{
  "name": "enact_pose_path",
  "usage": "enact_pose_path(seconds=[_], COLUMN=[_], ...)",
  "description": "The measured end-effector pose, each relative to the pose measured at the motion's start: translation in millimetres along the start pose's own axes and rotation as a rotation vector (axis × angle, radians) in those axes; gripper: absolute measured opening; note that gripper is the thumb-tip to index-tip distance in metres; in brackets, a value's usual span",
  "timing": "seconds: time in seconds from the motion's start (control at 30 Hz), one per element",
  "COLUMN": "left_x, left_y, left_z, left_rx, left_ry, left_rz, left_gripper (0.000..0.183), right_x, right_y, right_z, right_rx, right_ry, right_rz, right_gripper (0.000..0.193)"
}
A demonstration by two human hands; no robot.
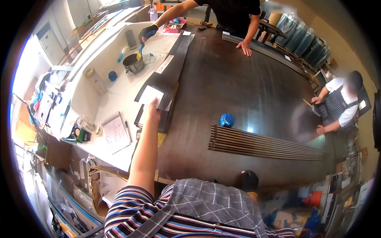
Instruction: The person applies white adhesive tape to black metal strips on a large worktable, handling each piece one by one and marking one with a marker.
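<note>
My bare left hand (153, 112) reaches forward and closes its fingers on the near edge of a small white sheet of paper (151, 94). The sheet lies over a stack of dark flat strips (171, 82) along the left side of the dark table. Farther up the stack lies a white label strip with red print (164, 64). My right hand (249, 181), in a black glove with bare fingertips, is low at the table's near edge. Its fingers are mostly hidden. A bundle of thin brown rods (258, 144) and a crumpled blue wad (227, 120) lie beyond it.
A co-worker's gloved hand (148, 33) holds a brush over a metal pot (133, 63) on the white bench (119, 89); their bare hand (245, 48) rests on the dark table (238, 83). Another person (337, 101) stands right. A notepad (115, 134) lies left.
</note>
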State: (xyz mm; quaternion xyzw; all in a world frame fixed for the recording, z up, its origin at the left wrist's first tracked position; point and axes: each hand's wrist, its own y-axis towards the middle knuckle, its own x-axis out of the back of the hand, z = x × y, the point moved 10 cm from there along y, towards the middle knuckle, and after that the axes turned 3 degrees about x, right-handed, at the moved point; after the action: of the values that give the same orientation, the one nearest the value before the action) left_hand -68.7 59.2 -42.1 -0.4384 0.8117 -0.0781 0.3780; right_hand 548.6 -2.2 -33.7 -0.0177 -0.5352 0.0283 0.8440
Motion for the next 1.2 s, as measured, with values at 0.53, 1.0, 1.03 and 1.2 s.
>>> enact_pose_path(seconds=[0.53,1.0,1.03,1.2], left_x=[148,346,351,370], left_y=[-290,-475,-483,-506], left_z=[-59,-198,-201,-238], left_rx=[-0.531,-0.893,-0.899,-1.018], left_ry=[0.716,0.416,0.344,0.336], left_rz=[-0.260,-0.543,-0.541,-0.620], left_gripper=[0.015,0.029,0.029,0.033], right_x=[-106,-134,-136,-145], right_y=[-41,-54,-54,-53], right_z=[234,234,228,221], right_rx=[0.282,0.628,0.580,0.542], right_ry=[0.705,0.563,0.610,0.653], right_rz=[0.935,0.992,1.000,0.999], right_gripper=[0.029,0.024,0.024,0.022])
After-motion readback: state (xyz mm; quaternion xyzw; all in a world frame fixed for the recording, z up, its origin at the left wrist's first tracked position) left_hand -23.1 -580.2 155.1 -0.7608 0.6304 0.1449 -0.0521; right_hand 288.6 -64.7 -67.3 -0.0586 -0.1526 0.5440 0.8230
